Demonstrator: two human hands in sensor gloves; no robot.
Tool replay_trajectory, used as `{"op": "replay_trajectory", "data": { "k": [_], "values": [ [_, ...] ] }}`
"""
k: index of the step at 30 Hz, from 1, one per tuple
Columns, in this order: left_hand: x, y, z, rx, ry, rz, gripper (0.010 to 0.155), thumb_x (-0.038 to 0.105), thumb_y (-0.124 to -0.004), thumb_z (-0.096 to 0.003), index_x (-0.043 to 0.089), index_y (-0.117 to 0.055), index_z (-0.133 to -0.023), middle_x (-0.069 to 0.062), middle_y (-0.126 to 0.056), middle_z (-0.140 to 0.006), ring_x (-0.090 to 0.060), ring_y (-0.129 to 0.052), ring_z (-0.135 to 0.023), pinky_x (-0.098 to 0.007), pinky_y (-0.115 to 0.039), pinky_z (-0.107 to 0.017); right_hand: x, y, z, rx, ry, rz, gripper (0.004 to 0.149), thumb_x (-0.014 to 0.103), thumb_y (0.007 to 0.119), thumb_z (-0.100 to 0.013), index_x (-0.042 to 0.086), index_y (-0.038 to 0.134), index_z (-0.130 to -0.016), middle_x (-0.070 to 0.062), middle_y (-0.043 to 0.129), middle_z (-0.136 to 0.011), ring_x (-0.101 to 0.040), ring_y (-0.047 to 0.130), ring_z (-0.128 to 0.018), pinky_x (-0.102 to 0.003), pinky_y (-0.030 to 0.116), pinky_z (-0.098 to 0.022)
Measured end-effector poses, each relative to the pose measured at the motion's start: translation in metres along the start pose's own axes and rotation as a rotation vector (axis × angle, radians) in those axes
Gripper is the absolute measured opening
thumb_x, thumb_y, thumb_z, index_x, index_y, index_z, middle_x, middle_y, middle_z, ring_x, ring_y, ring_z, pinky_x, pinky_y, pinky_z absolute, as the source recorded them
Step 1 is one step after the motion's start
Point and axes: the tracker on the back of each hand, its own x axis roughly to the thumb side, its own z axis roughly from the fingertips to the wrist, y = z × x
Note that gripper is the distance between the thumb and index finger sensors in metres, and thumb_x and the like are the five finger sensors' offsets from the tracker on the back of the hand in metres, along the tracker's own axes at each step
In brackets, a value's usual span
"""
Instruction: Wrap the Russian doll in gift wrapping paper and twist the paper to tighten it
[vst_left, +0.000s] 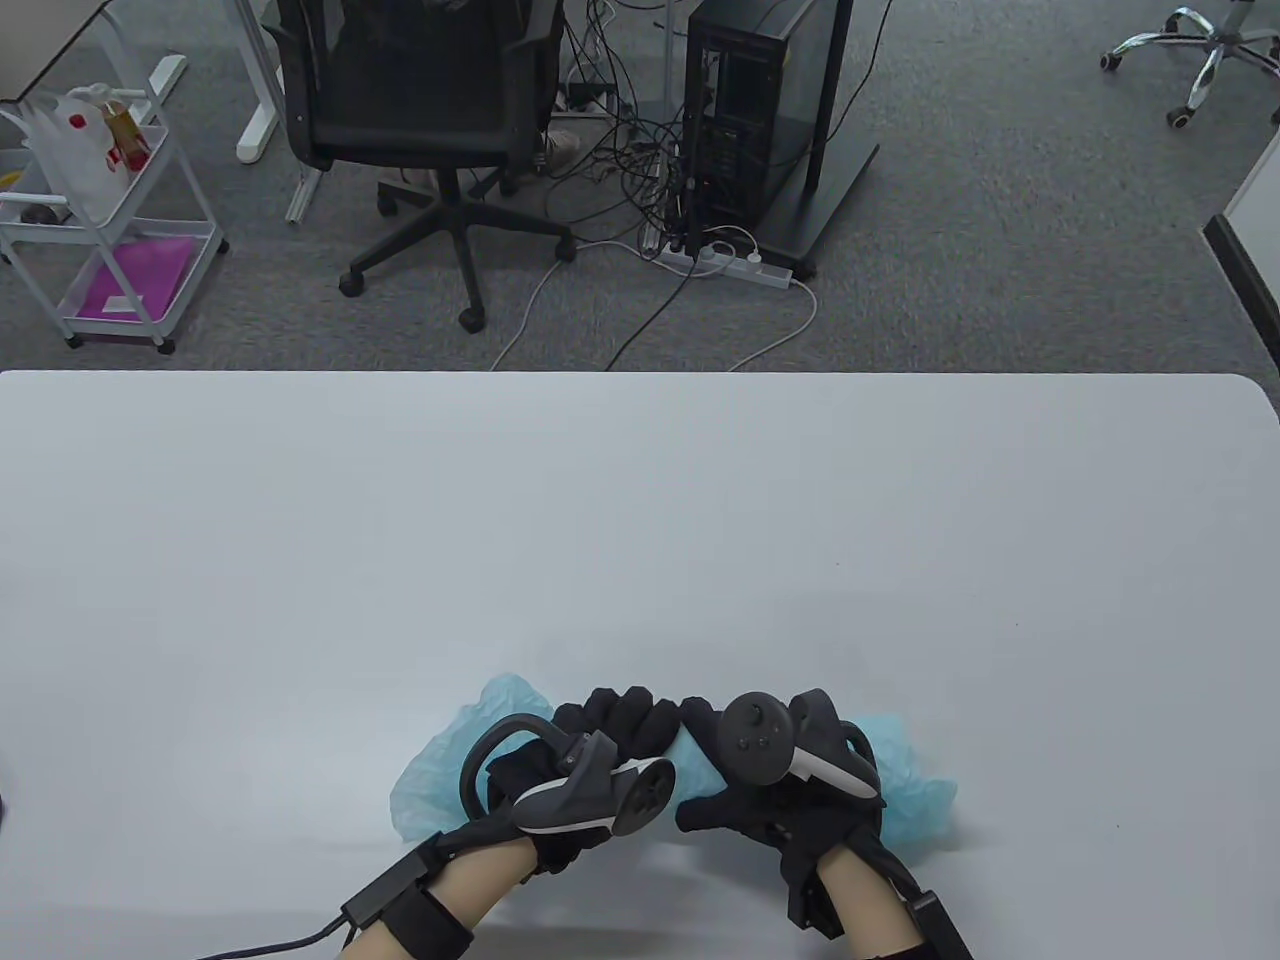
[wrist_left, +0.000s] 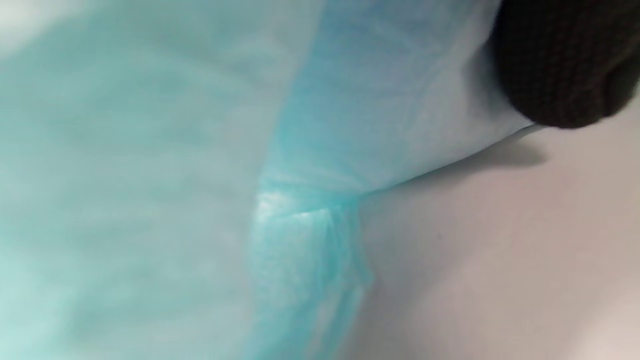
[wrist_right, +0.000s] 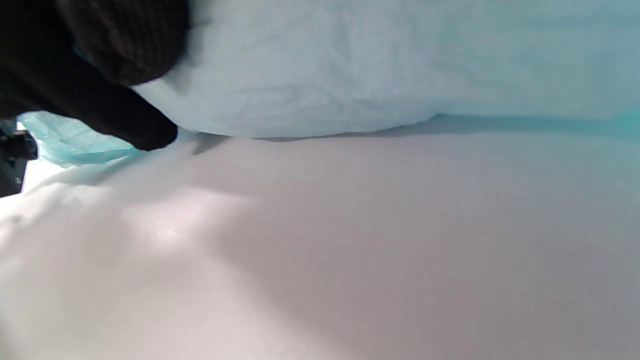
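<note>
The light blue wrapping paper (vst_left: 440, 760) lies as a crumpled bundle at the near edge of the white table (vst_left: 640, 520), its ends sticking out left and right of my hands. The doll is hidden inside the paper. My left hand (vst_left: 618, 722) curls its fingers over the bundle's middle, and my right hand (vst_left: 715, 775) grips it just to the right. In the left wrist view the paper (wrist_left: 150, 175) shows a gathered, twisted fold, with a gloved fingertip (wrist_left: 565, 60) on it. In the right wrist view gloved fingers (wrist_right: 100, 65) press on the paper (wrist_right: 375, 65).
Beyond the table's far edge stand a black office chair (vst_left: 420, 110), a computer tower (vst_left: 740, 120) with cables and a power strip, and a white cart (vst_left: 110, 230) at the left.
</note>
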Motion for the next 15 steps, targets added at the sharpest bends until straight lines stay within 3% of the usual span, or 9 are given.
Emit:
{"op": "replay_trajectory", "data": {
  "k": [6, 10, 15],
  "values": [
    [-0.013, -0.003, -0.004, -0.071, 0.008, 0.152, 0.104, 0.064, -0.082, -0.0269, 0.036, -0.017, -0.103, 0.006, -0.037, -0.113, -0.025, -0.07, -0.102, -0.032, -0.073, -0.068, 0.024, -0.004, 0.009, -0.092, -0.001, 0.253, 0.093, 0.061, 0.075, -0.044, 0.026, 0.02, -0.111, 0.001, 0.037, -0.124, -0.028, 0.053, -0.114, -0.061, 0.046, -0.081],
    [-0.019, -0.005, -0.006, -0.092, 0.002, 0.241, 0.104, 0.064, -0.083, -0.0264, 0.037, -0.019, -0.103, 0.005, -0.039, -0.113, -0.025, -0.07, -0.101, -0.032, -0.074, -0.068, 0.025, 0.003, 0.006, -0.073, 0.016, 0.321, 0.106, 0.065, 0.078, -0.037, 0.026, 0.011, -0.11, 0.002, 0.029, -0.125, -0.029, 0.051, -0.115, -0.062, 0.046, -0.081],
    [-0.029, -0.01, -0.005, -0.064, 0.007, 0.399, 0.104, 0.061, -0.087, -0.0259, 0.038, -0.021, -0.103, 0.006, -0.035, -0.114, -0.026, -0.066, -0.105, -0.035, -0.071, -0.071, 0.023, 0.004, 0.002, -0.073, 0.049, 0.31, 0.1, 0.06, 0.08, -0.043, 0.028, 0.011, -0.109, 0.004, 0.036, -0.122, -0.023, 0.058, -0.111, -0.056, 0.054, -0.08]
  ]
}}
